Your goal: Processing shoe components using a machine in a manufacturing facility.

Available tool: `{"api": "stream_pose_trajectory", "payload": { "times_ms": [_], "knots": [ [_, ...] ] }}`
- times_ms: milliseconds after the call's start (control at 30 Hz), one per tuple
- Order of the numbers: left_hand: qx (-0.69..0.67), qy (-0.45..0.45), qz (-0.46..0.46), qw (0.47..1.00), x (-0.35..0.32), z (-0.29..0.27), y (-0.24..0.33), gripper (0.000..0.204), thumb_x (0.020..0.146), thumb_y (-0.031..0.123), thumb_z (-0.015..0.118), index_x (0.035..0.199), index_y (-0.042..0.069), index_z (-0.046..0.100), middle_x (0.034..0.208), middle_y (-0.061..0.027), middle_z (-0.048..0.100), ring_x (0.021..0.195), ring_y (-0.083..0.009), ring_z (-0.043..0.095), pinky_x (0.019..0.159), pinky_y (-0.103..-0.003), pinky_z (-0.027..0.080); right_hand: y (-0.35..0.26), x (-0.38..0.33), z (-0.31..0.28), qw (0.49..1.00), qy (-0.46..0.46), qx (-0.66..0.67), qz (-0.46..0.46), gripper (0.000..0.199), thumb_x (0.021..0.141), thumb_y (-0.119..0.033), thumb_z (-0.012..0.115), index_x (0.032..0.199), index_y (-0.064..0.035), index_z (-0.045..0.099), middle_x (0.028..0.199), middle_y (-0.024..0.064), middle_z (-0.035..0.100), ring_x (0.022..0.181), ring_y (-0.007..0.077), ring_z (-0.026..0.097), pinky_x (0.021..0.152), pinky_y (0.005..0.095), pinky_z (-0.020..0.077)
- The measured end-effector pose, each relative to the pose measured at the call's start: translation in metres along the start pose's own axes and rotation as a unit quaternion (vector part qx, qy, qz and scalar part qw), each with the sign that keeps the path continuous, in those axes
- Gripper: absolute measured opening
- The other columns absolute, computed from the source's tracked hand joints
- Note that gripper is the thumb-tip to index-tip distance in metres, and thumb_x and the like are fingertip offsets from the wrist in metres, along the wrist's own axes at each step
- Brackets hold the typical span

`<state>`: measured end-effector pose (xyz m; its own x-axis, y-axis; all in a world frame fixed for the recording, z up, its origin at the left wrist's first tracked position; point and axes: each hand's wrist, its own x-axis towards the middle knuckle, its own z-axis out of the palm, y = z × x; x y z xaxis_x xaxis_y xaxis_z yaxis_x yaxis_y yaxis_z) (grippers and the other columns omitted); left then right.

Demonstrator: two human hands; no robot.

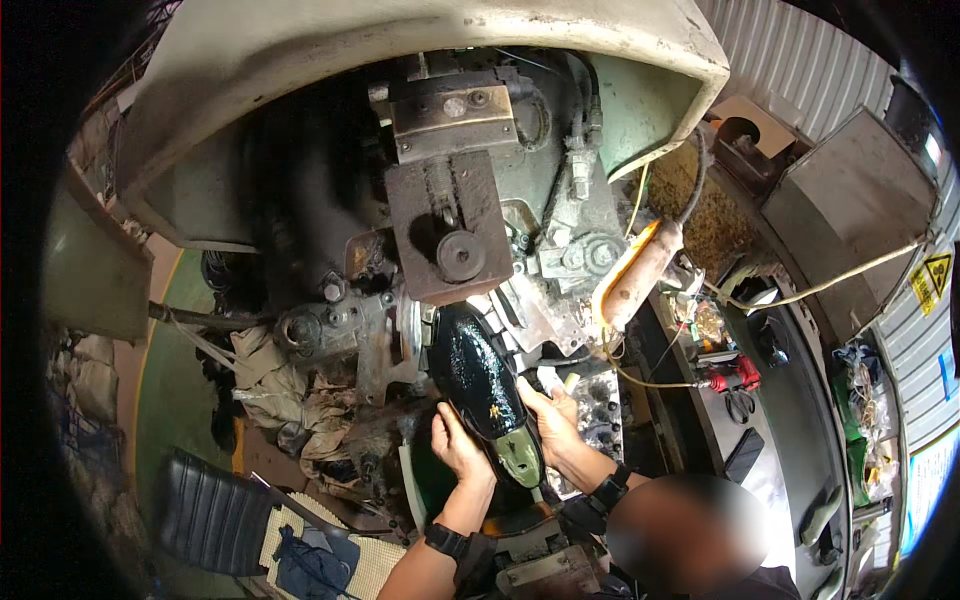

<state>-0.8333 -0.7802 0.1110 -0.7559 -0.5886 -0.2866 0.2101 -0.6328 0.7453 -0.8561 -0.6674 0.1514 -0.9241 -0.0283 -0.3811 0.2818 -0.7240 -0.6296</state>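
A glossy black shoe upper (470, 365) with a small gold mark sits on a green shoe last (519, 458). It points away from me, its far end among the metal clamps (515, 310) of a grimy machine. My left hand (460, 445) is closed against the shoe's left side near the green end. On the other side, my right hand (553, 418) grips the shoe, thumb up near the top edge. Some fingers of both hands are hidden. Directly above the shoe's far end is a dark metal block (447, 225) with a round knob.
A pale curved machine hood (420, 25) arches overhead. Right of the clamps hangs a wrapped, cabled tool (640, 275). On the right-hand bench are a red tool (735, 373) and a black phone (743, 455). A black chair (210, 510) and crumpled cloth (275, 385) are at left.
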Motion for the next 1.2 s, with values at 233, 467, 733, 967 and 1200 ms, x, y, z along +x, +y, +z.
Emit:
{"api": "stream_pose_trajectory", "payload": {
  "times_ms": [233,467,733,967,1200],
  "knots": [
    [0.188,-0.118,0.036,0.974,0.003,-0.032,0.003,0.041,0.109,0.032,0.047,0.088,0.000,0.063,0.084,-0.0005,0.067,0.076,-0.0105,0.058,0.067,-0.030,0.047,-0.011,-0.007,-0.034,0.999,0.023,0.017,0.025,0.033,0.091,-0.004,0.073,0.117,-0.0007,0.053,0.110,0.0147,0.069,0.093,0.0230,0.071,0.079,0.0351,0.0607],
    [0.741,-0.592,0.197,0.249,-0.024,-0.180,0.031,0.038,0.079,0.025,0.071,0.114,0.011,0.070,0.104,-0.0161,0.069,0.097,-0.0369,0.066,0.087,-0.044,0.053,-0.105,-0.073,-0.055,0.922,-0.109,-0.371,0.015,0.026,0.100,-0.014,0.062,0.117,0.0052,0.065,0.094,0.0179,0.073,0.075,0.0203,0.072,0.069,0.0313,0.0608],
    [0.699,-0.650,0.180,0.236,-0.012,-0.218,0.014,0.018,0.072,0.019,0.069,0.088,0.011,0.070,0.097,-0.0119,0.065,0.087,-0.0337,0.064,0.082,-0.041,0.051,-0.099,-0.060,-0.032,0.858,-0.235,-0.434,0.140,0.031,0.098,-0.020,0.066,0.120,0.0024,0.065,0.088,0.0099,0.072,0.070,0.0121,0.069,0.063,0.0242,0.0576],
    [0.647,-0.687,0.183,0.274,-0.087,-0.151,0.133,0.028,0.064,0.022,0.073,0.087,0.007,0.068,0.077,-0.0102,0.062,0.082,-0.0335,0.063,0.076,-0.043,0.051,-0.093,-0.056,-0.041,0.866,-0.239,-0.425,0.115,0.028,0.094,-0.018,0.071,0.112,0.0030,0.068,0.086,0.0120,0.073,0.069,0.0159,0.070,0.066,0.0285,0.0588],
    [0.216,-0.442,0.085,0.867,-0.127,-0.142,0.285,0.050,0.086,0.037,0.071,0.127,0.010,0.060,0.121,-0.0148,0.066,0.106,-0.0285,0.066,0.113,-0.050,0.038,-0.097,-0.067,-0.058,0.906,-0.218,-0.349,0.101,0.028,0.094,-0.015,0.071,0.112,0.0055,0.064,0.087,0.0168,0.072,0.069,0.0206,0.071,0.065,0.0310,0.0602]
  ]
}}
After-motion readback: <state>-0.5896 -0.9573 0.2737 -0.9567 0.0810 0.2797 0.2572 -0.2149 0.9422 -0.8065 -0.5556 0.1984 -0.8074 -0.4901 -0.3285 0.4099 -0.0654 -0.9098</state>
